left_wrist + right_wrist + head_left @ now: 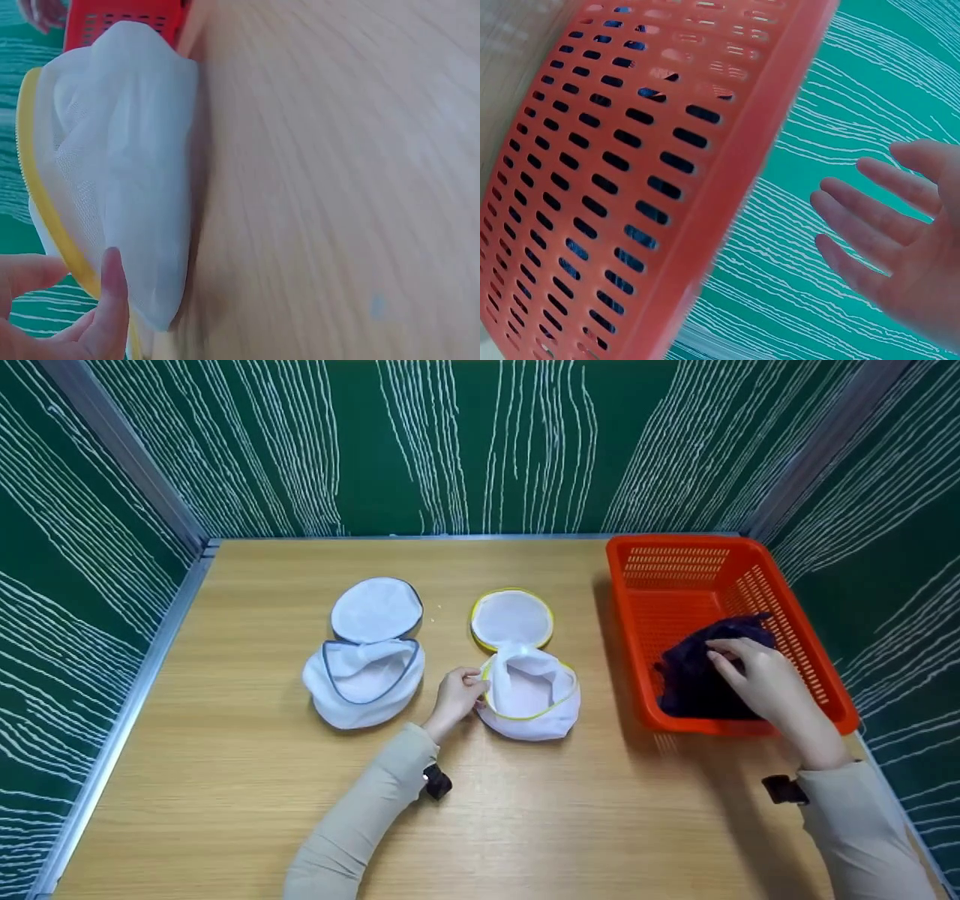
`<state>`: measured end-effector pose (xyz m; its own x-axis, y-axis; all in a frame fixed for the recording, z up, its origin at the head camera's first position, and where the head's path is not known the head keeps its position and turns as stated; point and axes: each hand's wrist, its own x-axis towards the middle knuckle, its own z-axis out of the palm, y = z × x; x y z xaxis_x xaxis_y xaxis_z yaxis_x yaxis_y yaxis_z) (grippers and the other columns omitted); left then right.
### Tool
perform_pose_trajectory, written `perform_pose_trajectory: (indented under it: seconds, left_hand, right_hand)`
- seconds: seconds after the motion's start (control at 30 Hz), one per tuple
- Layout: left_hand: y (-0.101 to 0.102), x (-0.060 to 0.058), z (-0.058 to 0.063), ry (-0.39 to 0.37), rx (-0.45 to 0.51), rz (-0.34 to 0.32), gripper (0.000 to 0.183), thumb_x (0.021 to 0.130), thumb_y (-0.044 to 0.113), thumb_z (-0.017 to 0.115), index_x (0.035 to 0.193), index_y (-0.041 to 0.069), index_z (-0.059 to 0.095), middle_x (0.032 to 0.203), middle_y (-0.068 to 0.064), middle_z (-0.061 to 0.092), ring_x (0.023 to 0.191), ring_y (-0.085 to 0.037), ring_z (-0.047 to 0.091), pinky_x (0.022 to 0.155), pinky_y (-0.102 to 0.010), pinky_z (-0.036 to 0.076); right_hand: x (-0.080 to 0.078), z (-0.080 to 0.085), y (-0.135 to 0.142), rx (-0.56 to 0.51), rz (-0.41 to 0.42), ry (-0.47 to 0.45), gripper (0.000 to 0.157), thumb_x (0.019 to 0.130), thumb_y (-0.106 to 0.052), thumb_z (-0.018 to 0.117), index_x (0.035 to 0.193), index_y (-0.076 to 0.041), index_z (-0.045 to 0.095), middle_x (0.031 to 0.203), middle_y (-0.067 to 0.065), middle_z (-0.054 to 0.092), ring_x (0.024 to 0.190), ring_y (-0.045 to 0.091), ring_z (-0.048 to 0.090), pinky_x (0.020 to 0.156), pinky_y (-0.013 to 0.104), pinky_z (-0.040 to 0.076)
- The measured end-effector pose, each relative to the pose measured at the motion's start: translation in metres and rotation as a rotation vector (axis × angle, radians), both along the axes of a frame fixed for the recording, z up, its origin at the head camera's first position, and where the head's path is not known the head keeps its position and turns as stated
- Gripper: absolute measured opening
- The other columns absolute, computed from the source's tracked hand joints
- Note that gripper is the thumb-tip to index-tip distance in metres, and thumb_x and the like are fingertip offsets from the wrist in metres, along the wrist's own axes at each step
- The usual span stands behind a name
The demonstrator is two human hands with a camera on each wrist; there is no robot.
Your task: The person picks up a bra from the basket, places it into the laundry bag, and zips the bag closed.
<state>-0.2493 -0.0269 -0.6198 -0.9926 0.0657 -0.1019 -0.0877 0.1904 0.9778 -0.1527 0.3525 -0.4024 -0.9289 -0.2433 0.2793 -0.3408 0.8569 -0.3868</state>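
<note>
A white mesh laundry bag (529, 690) with yellow zipper trim sits mid-table, its round lid folded back behind the open mouth. My left hand (457, 696) pinches the yellow edge of this bag at its left side; in the left wrist view a finger (114, 289) lies along the white mesh. My right hand (757, 675) hovers over the red basket (626, 660), fingers spread and relaxed with nothing between them in the right wrist view. Below that hand, dark purple fabric (697, 682) lies heaped in the basket's near end.
Left of the yellow-trimmed bag stands a second white mesh bag (367, 709) with dark blue-grey trim, its lid also folded back. The wooden table (525, 825) is bordered by green walls (360, 450) with white wavy lines. The basket's rim (817, 660) runs close to the right wall.
</note>
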Motion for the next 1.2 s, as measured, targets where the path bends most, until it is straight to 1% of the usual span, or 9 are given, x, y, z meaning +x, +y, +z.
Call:
perform_pose_trajectory:
  seconds: [0.1,0.17,0.27,0.37,0.5,0.57,0.67,0.8,1.2]
  left_hand:
    - [0.002,-0.018,-0.026,-0.130,0.088,0.020,0.029,0.077,0.011,0.062,0.103,0.000,0.059,0.077,-0.007,0.064,0.054,-0.016,0.061,0.047,-0.029,0.052]
    - [0.002,-0.022,-0.027,-0.206,0.128,0.033,0.028,0.078,0.010,0.064,0.103,-0.001,0.061,0.084,-0.010,0.064,0.060,-0.019,0.061,0.053,-0.031,0.053]
    - [0.002,-0.022,-0.025,-0.206,0.188,0.039,0.021,0.077,0.008,0.063,0.096,0.000,0.064,0.081,-0.009,0.064,0.061,-0.018,0.062,0.052,-0.030,0.053]
    - [0.003,-0.009,0.005,-0.217,0.221,0.046,0.019,0.077,0.006,0.063,0.096,0.000,0.065,0.084,-0.010,0.063,0.064,-0.018,0.061,0.054,-0.030,0.053]
    - [0.008,0.025,0.085,-0.244,0.206,0.075,0.023,0.080,0.000,0.058,0.102,-0.002,0.064,0.089,-0.012,0.062,0.065,-0.016,0.060,0.057,-0.027,0.053]
    - [0.010,0.037,0.113,-0.256,0.197,0.085,0.026,0.081,-0.003,0.054,0.107,-0.005,0.060,0.092,-0.013,0.062,0.064,-0.015,0.059,0.057,-0.026,0.052]
    - [0.010,0.046,0.137,-0.238,0.218,0.070,0.028,0.082,-0.005,0.051,0.109,-0.009,0.057,0.090,-0.013,0.061,0.062,-0.013,0.058,0.056,-0.023,0.051]
    - [0.009,0.051,0.151,-0.216,0.217,0.050,0.026,0.083,-0.004,0.051,0.108,-0.006,0.059,0.084,-0.009,0.060,0.061,-0.011,0.056,0.056,-0.023,0.051]
    - [0.008,0.045,0.152,-0.184,0.219,0.007,0.028,0.084,0.001,0.054,0.111,-0.004,0.058,0.094,-0.012,0.061,0.068,-0.012,0.056,0.060,-0.026,0.052]
  right_hand:
    - [-0.001,0.001,0.002,0.009,0.010,-0.019,0.026,0.091,-0.015,0.048,0.107,0.003,0.058,0.103,0.023,0.058,0.093,0.036,0.053,0.079,0.054,0.041]
    - [-0.002,0.001,0.003,0.015,0.011,-0.038,0.026,0.091,-0.015,0.048,0.107,0.003,0.058,0.103,0.024,0.057,0.093,0.036,0.053,0.079,0.055,0.040]
    - [-0.002,0.003,0.004,0.033,0.004,-0.070,0.027,0.092,-0.017,0.047,0.108,0.003,0.057,0.104,0.025,0.056,0.092,0.038,0.053,0.078,0.055,0.041]
    - [-0.002,0.006,0.004,0.052,-0.001,-0.092,0.027,0.092,-0.017,0.047,0.109,0.002,0.057,0.104,0.025,0.056,0.090,0.038,0.054,0.076,0.055,0.042]
    - [-0.002,0.010,0.006,0.081,0.003,-0.115,0.026,0.091,-0.015,0.049,0.109,0.003,0.057,0.101,0.024,0.058,0.086,0.036,0.056,0.073,0.054,0.044]
    - [-0.003,0.012,0.006,0.100,0.002,-0.133,0.027,0.091,-0.016,0.048,0.109,0.003,0.057,0.100,0.024,0.059,0.084,0.035,0.057,0.073,0.054,0.044]
    - [-0.004,0.016,0.007,0.121,-0.008,-0.169,0.030,0.092,-0.019,0.047,0.110,0.003,0.056,0.101,0.024,0.058,0.086,0.035,0.055,0.075,0.055,0.043]
    - [-0.006,0.020,0.007,0.147,-0.024,-0.218,0.037,0.093,-0.027,0.044,0.112,0.003,0.055,0.100,0.024,0.058,0.082,0.032,0.054,0.074,0.054,0.043]
    - [-0.016,0.027,0.013,0.241,0.014,-0.226,0.030,0.091,-0.018,0.048,0.108,0.007,0.056,0.088,0.024,0.061,0.076,0.034,0.058,0.069,0.051,0.046]
